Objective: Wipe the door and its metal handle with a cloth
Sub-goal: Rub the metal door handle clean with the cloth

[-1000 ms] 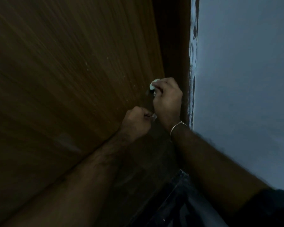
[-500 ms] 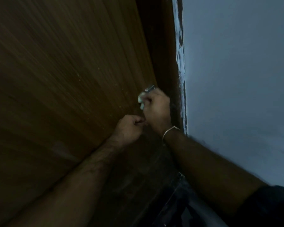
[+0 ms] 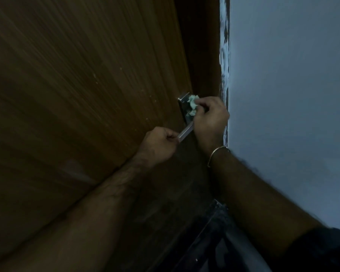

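Note:
A brown wooden door (image 3: 82,91) fills the left of the head view. Its metal handle (image 3: 185,132) sticks out from a steel backplate near the door's right edge. My left hand (image 3: 159,147) is closed around the free end of the lever. My right hand (image 3: 210,120), with a bangle at the wrist, presses a crumpled pale green cloth (image 3: 192,106) against the upper part of the backplate. The base of the lever is hidden behind my right hand.
A dark door frame (image 3: 202,46) runs beside the door's edge. A pale grey wall (image 3: 283,95) with rough paint along its border fills the right side. Dark floor or clothing shows at the bottom.
The cloth has moved off the lever up to the backplate, so the lever and plate now show. My left hand still grips the lever's end.

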